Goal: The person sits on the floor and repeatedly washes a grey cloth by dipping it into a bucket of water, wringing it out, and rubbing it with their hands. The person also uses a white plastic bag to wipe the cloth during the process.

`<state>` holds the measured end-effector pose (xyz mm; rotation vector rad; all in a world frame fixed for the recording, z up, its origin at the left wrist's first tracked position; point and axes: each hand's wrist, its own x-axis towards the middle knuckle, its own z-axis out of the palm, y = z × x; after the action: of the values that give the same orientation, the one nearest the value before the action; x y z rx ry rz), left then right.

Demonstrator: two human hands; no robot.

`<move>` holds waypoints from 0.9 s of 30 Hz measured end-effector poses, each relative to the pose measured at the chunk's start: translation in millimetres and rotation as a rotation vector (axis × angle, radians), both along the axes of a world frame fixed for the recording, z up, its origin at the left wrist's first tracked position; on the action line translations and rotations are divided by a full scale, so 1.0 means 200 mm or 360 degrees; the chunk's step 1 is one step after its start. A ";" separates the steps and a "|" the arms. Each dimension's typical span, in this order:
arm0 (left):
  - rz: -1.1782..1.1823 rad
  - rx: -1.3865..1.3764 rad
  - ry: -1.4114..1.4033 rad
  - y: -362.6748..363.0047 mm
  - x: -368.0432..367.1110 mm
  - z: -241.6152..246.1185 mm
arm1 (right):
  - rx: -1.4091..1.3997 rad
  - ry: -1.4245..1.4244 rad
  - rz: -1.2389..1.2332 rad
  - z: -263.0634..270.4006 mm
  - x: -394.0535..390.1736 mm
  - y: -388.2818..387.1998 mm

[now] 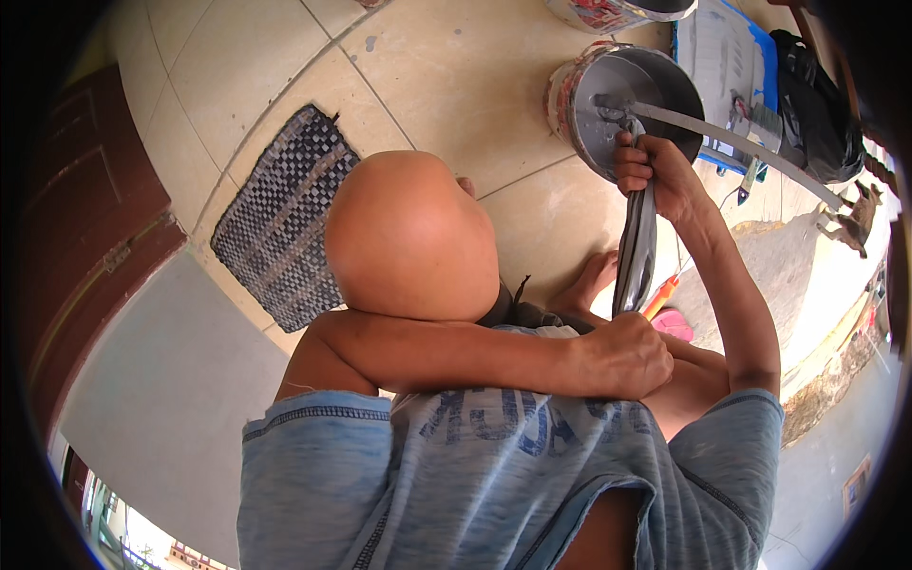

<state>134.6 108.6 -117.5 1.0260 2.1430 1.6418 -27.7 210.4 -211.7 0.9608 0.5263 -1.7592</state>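
A grey plastic bag or sleeve (pixel 634 246) is stretched between my hands. My right hand (pixel 652 167) is closed around its upper part, beside the rim of a bucket (pixel 563 92) with grey material inside. My left hand (pixel 623 356) forms a fist at the bag's lower end, near my lap. Above my right hand the bag's upper end lies over the bucket's mouth; whether it is open cannot be told. A long flat strip (pixel 748 146) slants from inside the bucket out to the right. An orange and yellow handle (pixel 662 296) shows just behind the bag.
A second bucket (pixel 591 18) stands beyond the first. To the right lie a grey-smeared sheet with blue edges (pixel 719 57), a brush (pixel 766 127), a scraper (pixel 747 184) and a black bag (pixel 816 107). A cat (pixel 858 221), a pink sandal (pixel 672 324) and a woven mat (pixel 285 221) are on the floor.
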 end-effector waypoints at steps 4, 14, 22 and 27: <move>-0.0046 -0.0020 -0.0063 0.01 -0.01 0.01 | -0.0166 0.0041 -0.0002 -0.04 0.00 0.03; -0.0075 -0.0020 -0.0082 0.01 -0.01 0.02 | 0.0063 0.0220 0.0163 0.10 0.00 -0.04; -0.0097 -0.0029 -0.0089 0.00 -0.02 0.02 | 0.0105 0.0201 0.0100 0.05 0.01 -0.02; -0.0086 -0.0020 -0.0081 0.01 -0.02 0.02 | 0.0182 0.0240 0.0114 0.06 0.02 -0.02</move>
<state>130.3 109.8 -113.2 1.0184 2.0726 1.6102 -24.0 206.8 -200.1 0.8806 0.7562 -1.7606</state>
